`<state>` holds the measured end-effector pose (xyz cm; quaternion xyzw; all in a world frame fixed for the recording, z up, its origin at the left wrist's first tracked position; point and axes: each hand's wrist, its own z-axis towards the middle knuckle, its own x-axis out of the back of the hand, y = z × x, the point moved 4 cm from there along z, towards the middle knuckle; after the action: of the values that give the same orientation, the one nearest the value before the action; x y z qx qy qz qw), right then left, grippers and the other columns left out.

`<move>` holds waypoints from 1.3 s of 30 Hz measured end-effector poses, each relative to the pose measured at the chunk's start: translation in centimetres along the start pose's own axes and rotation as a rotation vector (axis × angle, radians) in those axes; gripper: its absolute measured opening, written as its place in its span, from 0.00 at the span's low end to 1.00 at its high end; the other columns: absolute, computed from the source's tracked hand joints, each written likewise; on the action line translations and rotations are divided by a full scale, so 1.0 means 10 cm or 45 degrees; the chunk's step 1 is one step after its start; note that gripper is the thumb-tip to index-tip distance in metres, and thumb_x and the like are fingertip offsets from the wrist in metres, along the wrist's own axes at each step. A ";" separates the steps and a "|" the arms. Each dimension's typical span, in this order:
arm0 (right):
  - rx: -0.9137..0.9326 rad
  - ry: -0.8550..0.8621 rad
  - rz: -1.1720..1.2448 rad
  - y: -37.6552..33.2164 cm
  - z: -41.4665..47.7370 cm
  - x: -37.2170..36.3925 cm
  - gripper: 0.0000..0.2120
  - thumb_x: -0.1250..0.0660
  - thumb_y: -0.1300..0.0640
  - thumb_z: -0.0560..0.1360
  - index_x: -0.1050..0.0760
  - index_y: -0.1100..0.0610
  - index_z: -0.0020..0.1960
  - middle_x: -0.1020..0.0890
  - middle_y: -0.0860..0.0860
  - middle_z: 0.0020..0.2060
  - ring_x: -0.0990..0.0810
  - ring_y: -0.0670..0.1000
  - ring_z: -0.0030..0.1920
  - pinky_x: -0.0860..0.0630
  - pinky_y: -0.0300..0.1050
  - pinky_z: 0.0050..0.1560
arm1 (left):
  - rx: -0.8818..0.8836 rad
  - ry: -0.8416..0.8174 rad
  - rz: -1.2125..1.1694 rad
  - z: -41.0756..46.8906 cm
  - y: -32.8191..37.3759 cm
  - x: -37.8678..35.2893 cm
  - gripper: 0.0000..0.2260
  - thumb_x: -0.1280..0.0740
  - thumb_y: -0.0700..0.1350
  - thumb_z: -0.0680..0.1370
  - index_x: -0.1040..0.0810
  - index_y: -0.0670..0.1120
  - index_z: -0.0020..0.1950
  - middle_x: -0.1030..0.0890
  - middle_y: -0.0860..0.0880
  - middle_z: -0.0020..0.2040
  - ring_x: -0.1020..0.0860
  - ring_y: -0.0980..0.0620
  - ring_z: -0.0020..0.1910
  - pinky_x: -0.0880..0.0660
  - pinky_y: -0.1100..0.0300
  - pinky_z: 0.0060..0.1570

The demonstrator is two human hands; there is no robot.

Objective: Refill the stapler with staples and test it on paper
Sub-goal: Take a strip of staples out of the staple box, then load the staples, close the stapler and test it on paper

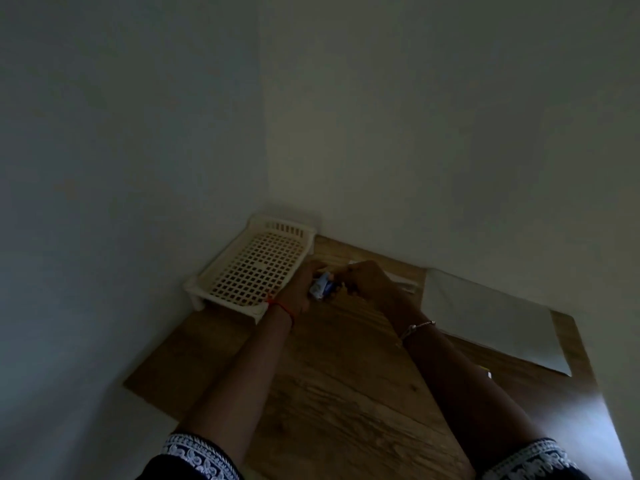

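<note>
The scene is dim. Both hands meet over the far part of a wooden table [346, 393]. My left hand [300, 289] is closed around a small blue and white object [322, 285], likely the stapler or a staple box; I cannot tell which. My right hand [367, 282] pinches at the same object from the right, fingers closed on it. A white sheet of paper [491, 317] lies flat on the table to the right of my hands. Another pale sheet or strip [403, 284] shows partly behind my right hand.
A cream plastic lattice tray [256, 265] stands in the far left corner against the walls. A small pale item [486, 370] lies near the paper's front edge. Walls close off the left and back of the table.
</note>
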<state>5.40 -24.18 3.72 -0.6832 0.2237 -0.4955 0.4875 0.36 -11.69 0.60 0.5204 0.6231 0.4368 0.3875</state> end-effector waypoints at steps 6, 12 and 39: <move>0.291 -0.042 0.151 -0.19 0.20 -0.68 0.15 0.36 0.52 0.70 0.17 0.64 0.41 0.18 0.52 0.26 0.21 0.50 0.27 0.29 0.25 0.30 | -0.083 0.293 0.088 -0.01 0.13 0.87 0.15 0.36 0.36 0.76 0.26 0.34 0.62 0.14 0.48 0.40 0.22 0.48 0.47 0.25 0.61 0.45; -0.392 -0.051 0.437 -0.24 0.42 -1.16 0.05 0.30 0.64 0.67 0.25 0.58 0.36 0.22 0.49 0.29 0.25 0.47 0.31 0.27 0.35 0.25 | -0.086 0.528 0.217 -0.09 0.01 1.48 0.17 0.32 0.29 0.71 0.26 0.28 0.59 0.18 0.51 0.33 0.21 0.64 0.29 0.24 0.72 0.30; -0.361 0.127 0.403 -0.06 0.49 -0.59 0.12 0.42 0.73 0.74 0.26 0.72 0.55 0.22 0.59 0.37 0.25 0.48 0.28 0.28 0.30 0.24 | -0.404 0.754 0.720 0.21 0.34 0.85 0.22 0.43 0.40 0.60 0.21 0.31 0.48 0.20 0.31 0.52 0.24 0.37 0.56 0.32 0.52 0.60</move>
<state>7.31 -17.08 1.36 -0.6760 0.4193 -0.4095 0.4467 2.06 -2.75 2.91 0.4570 0.4655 0.7463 0.1325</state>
